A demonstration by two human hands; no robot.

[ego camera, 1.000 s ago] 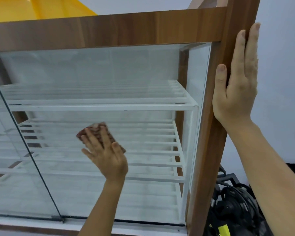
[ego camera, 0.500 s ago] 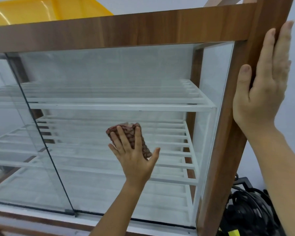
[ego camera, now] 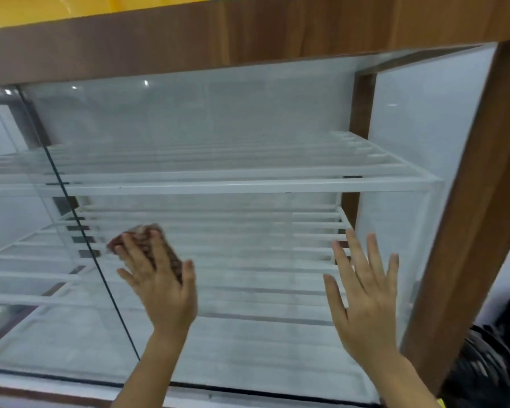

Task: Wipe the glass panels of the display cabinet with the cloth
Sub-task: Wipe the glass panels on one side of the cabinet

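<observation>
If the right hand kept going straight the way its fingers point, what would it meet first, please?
Probably nothing but the glass panel itself: the right hand points up along it, then the wooden top rail. Depth is unclear.

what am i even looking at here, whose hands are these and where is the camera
There is no machine here: these are a person's two bare hands, filmed by one wide-angle camera worn on the person's head, looking forward and down. In front stands a display cabinet with a brown wooden frame, glass panels and white slatted shelves inside. The shelves look bare. The left hand presses a reddish-brown cloth flat against the front glass, with straight fingers spread over it, which fits wiping. The right hand is open, fingers spread, in front of the glass near the right wooden post; whether it touches the glass cannot be told. A yellow thing shows above the cabinet, and dark blurred gear sits at the lower right.
</observation>
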